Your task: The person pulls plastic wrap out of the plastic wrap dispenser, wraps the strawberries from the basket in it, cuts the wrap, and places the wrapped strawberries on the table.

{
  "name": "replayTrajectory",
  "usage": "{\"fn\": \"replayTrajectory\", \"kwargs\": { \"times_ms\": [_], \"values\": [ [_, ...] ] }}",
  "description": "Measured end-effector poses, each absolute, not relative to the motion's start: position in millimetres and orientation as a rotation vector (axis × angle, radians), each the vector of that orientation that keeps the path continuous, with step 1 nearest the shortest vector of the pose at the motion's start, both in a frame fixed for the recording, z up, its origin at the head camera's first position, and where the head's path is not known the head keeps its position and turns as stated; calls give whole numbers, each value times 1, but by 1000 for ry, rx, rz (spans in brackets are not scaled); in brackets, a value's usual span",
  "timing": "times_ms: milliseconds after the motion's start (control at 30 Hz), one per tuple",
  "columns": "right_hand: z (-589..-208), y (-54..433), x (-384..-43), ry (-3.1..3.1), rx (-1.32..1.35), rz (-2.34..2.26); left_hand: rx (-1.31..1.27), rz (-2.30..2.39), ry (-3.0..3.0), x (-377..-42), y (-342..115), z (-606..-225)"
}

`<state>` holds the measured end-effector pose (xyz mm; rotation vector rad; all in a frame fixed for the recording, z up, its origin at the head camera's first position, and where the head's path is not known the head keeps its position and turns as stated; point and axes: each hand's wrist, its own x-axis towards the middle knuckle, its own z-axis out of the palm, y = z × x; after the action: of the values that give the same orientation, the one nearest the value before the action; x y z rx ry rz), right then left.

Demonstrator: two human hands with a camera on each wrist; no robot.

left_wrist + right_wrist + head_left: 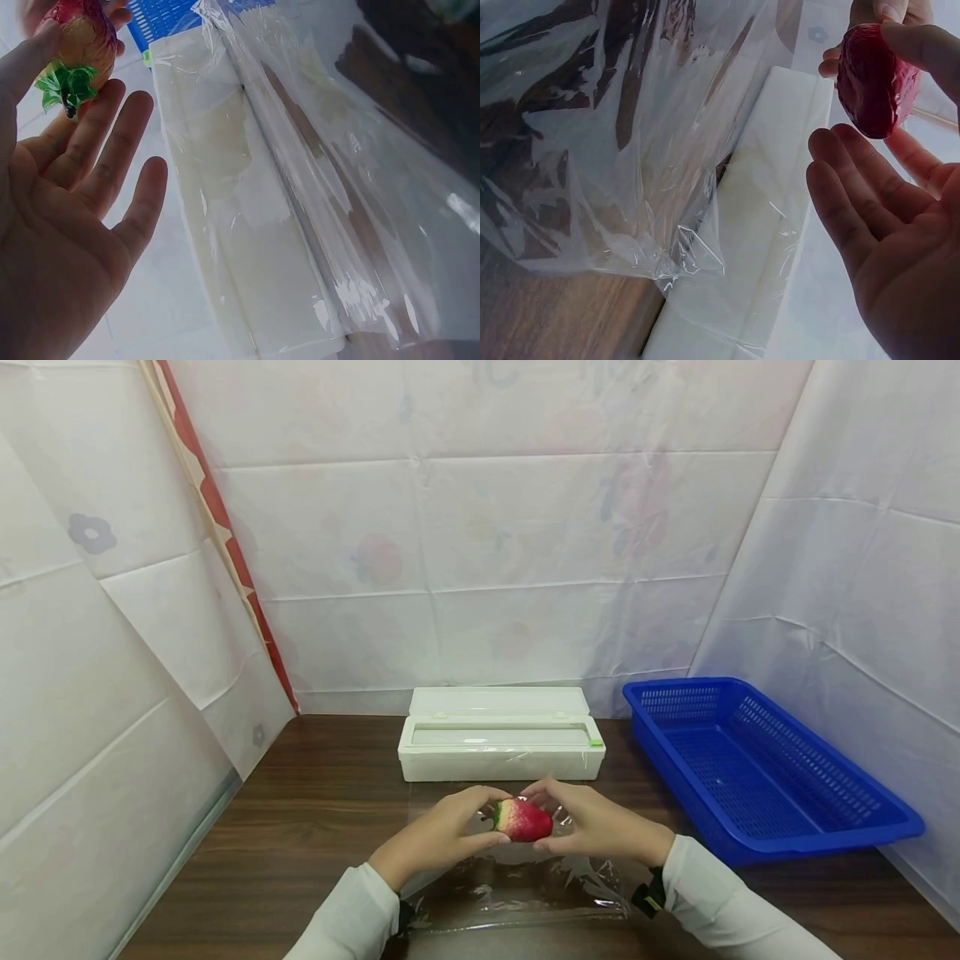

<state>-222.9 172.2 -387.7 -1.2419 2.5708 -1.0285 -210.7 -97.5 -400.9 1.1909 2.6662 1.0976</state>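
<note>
A red strawberry (525, 820) with a pale yellow shoulder is held up between both hands over a sheet of plastic wrap (517, 893). My left hand (446, 833) grips its leafy end between thumb and fingers; the green leaves (67, 86) show in the left wrist view. At the red tip, my right hand (603, 822) pinches with thumb and forefinger, its other fingers spread in the right wrist view. The clear wrap stretches from the white wrap box (498, 767) toward the front of the table, below the hands.
The box's lid (498, 701) stands raised at the back, with a small green piece (596, 742) at the box's right end. A blue perforated basket (772, 843) sits on the right of the dark wooden table (247, 860). White sheets (487, 527) hang around the table.
</note>
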Motion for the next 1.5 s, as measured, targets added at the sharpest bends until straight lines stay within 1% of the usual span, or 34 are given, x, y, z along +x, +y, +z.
{"fn": "replayTrajectory", "kwargs": {
  "times_ms": [733, 1200, 1500],
  "values": [
    [-397, 174, -222, 2575, -1282, -1086, 1197, 1148, 2654, -211, -105, -403],
    [-405, 167, -212, 2531, -1235, -1051, 1207, 1017, 2644, -207, -110, -407],
    [-414, 164, -205, 2531, -1271, -973, 1233, 971, 2592, -204, -111, -406]
  ]
}}
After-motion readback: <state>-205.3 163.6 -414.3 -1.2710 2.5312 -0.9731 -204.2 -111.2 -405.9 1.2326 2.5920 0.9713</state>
